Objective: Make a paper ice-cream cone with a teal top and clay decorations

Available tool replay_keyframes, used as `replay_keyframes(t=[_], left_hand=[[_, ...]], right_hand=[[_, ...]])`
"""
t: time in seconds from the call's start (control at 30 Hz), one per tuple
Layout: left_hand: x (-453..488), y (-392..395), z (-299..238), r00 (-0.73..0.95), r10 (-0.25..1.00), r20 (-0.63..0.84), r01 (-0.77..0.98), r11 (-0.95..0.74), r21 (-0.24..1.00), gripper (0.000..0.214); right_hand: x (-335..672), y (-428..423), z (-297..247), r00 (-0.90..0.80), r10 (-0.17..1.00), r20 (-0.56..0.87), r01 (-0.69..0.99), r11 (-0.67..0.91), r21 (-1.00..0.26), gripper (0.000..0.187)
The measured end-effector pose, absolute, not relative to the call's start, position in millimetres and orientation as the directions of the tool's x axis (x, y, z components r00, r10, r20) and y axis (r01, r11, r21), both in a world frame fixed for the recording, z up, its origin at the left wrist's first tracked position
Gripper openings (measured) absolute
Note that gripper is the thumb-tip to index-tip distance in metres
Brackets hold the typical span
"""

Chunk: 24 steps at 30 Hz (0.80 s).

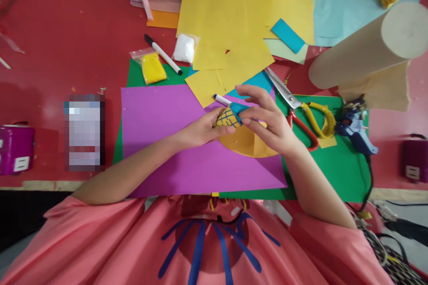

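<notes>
Between my hands is a small rounded yellow piece (224, 119) with dark criss-cross lines, joined to a blue part (238, 109) at its right end. My left hand (202, 130) closes round the yellow end with thumb and fingers. My right hand (269, 120) pinches near the blue part, its index finger raised. A white marker (222, 99) with a dark tip shows just behind the piece; whether a hand touches it I cannot tell. Below lies a curved orange-yellow paper shape (245, 143) on a purple sheet (197, 169).
Scissors (290, 101) with red and yellow handles and a blue glue gun (357, 131) lie right. A cardboard tube (361, 49) stands behind them. Yellow paper (230, 13), a black-capped marker (165, 56), a yellow packet (153, 68) and a white packet (183, 48) lie beyond. A blurred-out rectangle (84, 133) is left.
</notes>
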<state>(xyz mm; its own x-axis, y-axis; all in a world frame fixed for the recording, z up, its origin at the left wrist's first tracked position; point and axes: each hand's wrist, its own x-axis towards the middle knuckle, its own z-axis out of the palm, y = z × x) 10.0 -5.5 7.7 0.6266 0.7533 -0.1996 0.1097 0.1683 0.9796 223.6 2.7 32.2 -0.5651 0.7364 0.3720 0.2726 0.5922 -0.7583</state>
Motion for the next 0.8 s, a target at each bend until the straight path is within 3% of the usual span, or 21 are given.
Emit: replay_keyframes(t=[0.13, 0.27, 0.47, 0.63, 0.8], left_hand=[[8.5, -7.4, 5.8, 0.55, 0.828, -0.113, 0.197, 0.003, 0.98, 0.058], [5.8, -11.0, 6.7, 0.441, 0.885, -0.151, 0.444, -0.069, 0.893, 0.047], [6.0, -13.0, 7.3, 0.396, 0.907, -0.139, 0.565, -0.122, 0.816, 0.043], [4.2, -11.6, 3.9, 0.431, 0.894, -0.125, 0.488, -0.114, 0.865, 0.049], [8.0, -7.1, -0.1, 0.566, 0.823, -0.05, 0.147, -0.041, 0.988, 0.06]], right_hand=[[227.3, -0.4, 34.9, -0.501, 0.756, 0.421, 0.285, 0.604, -0.744, 0.018], [227.4, -3.9, 35.5, -0.369, 0.76, 0.535, 0.3, 0.643, -0.705, 0.018], [219.7, -4.7, 33.9, -0.436, 0.714, 0.547, 0.341, 0.694, -0.634, 0.017], [219.4, -4.0, 32.4, -0.44, 0.761, 0.476, 0.347, 0.633, -0.692, 0.014], [222.5, -1.5, 32.7, -0.5, 0.74, 0.45, 0.299, 0.635, -0.712, 0.018]])
